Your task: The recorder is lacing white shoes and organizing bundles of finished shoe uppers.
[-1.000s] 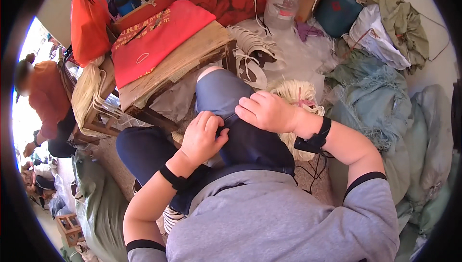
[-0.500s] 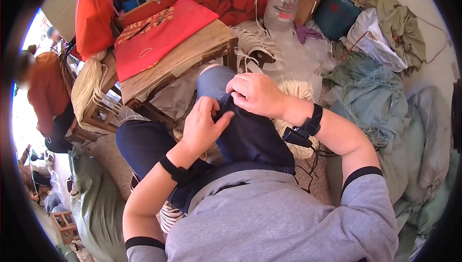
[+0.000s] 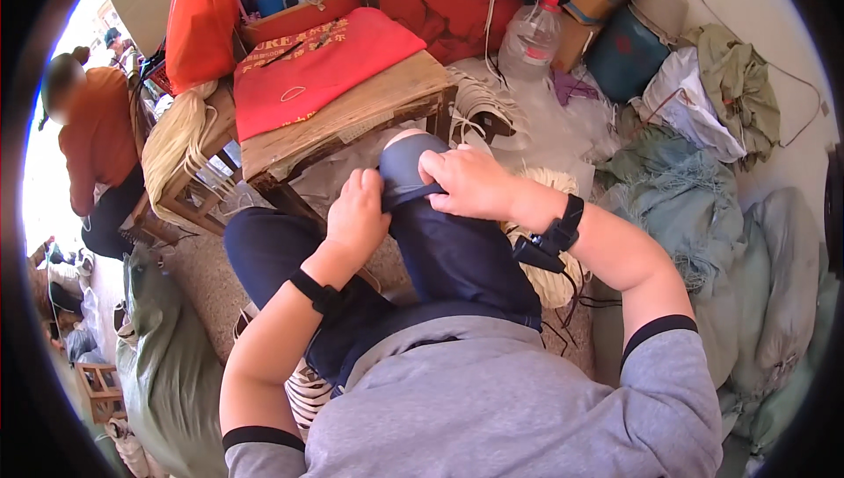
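Observation:
I am seated, and both hands are at the knee of my right leg, in dark blue trousers [image 3: 462, 258]. My left hand [image 3: 358, 214] is closed on one end of a dark fabric edge [image 3: 410, 198], which stretches across the leg. At its other end my right hand [image 3: 472, 181] pinches the same edge. Just beyond the edge, smooth grey-blue material [image 3: 411, 162] covers the knee. I cannot tell whether the edge belongs to the trousers or to a separate cloth. Each wrist wears a black band.
A wooden stool [image 3: 352, 122] with a red bag [image 3: 325, 65] on it stands ahead. Pale cord bundles [image 3: 180, 140] hang at its left. Cord coils [image 3: 554, 276], green sacks [image 3: 677, 206] and a water jug [image 3: 532, 34] lie to the right. Another person [image 3: 105, 140] sits far left.
My hands have moved apart slightly, and the dark fabric edge is now stretched between them. My left hand is higher on the leg. The surroundings have shifted a little to the right in view.

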Demonstrator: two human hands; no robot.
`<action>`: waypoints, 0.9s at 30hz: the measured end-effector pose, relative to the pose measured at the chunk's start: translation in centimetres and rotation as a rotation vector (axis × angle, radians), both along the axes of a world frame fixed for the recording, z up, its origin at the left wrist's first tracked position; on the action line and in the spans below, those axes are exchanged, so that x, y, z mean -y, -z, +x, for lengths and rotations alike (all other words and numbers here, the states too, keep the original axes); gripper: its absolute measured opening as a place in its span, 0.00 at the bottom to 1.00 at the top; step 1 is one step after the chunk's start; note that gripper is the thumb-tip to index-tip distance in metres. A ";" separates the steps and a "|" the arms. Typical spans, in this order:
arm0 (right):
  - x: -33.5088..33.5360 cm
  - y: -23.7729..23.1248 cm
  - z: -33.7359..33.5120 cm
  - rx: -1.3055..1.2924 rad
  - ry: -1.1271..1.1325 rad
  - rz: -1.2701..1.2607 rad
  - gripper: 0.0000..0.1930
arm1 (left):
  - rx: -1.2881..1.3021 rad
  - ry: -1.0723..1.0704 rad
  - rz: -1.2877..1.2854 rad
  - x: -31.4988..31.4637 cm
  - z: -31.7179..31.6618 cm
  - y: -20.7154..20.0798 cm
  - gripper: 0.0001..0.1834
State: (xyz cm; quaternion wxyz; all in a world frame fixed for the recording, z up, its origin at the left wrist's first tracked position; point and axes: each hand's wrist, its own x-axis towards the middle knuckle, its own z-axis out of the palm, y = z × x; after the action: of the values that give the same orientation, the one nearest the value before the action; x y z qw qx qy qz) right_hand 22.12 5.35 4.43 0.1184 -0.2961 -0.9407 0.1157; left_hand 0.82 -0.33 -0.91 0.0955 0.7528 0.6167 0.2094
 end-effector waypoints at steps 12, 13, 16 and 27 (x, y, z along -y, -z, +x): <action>4.2 0.7 3.4 -0.072 0.029 0.567 0.12 | -0.007 0.423 0.204 6.3 -0.8 0.5 0.15; 5.2 1.0 3.9 -0.071 0.019 0.564 0.12 | 0.001 0.505 0.197 6.7 -1.0 0.8 0.15; 6.7 1.8 6.2 -0.182 -0.095 0.621 0.16 | 0.027 0.511 0.166 7.4 -0.6 1.5 0.16; 0.9 7.8 7.3 -0.312 0.220 0.296 0.27 | -0.146 0.169 0.033 3.1 -0.2 6.0 0.16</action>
State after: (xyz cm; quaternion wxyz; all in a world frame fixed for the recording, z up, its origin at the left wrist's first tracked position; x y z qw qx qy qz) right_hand 29.44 4.49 -3.41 0.3161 -0.3546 -0.8799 0.0075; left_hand 0.59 -3.48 -6.95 0.0552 0.8169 0.5529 0.1551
